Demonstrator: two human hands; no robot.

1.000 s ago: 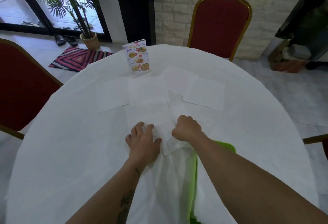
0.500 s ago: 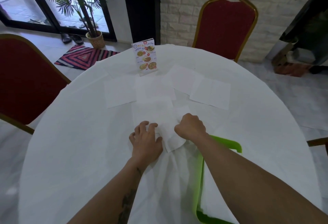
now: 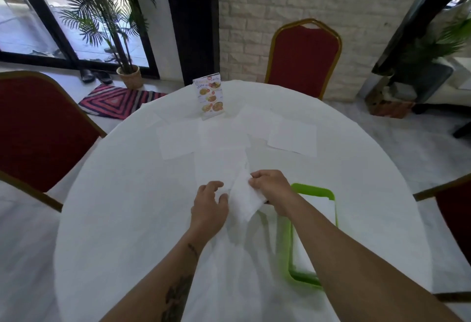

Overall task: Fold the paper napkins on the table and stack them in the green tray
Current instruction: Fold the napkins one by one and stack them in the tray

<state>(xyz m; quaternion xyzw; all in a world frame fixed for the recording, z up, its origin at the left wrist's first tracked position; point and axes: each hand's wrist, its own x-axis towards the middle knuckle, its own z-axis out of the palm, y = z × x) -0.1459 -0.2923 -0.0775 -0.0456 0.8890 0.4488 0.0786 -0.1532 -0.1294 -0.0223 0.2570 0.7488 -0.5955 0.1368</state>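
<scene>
white round table point(image 3: 127, 219), red chairs point(image 3: 303, 59), brick wall point(image 3: 254, 3).

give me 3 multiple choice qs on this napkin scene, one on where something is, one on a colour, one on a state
1. Where is the tray?
A. under the right forearm
B. beside the menu card
C. on a chair

2. What colour are the chair backs?
A. blue
B. red
C. green

3. What is the right hand doing?
A. resting flat and empty
B. pinching a napkin
C. lifting the tray

Answers:
1 A, its green rim shows either side of the forearm.
2 B, the chair across the table is red.
3 B, its fingers close on the napkin's edge.
</scene>
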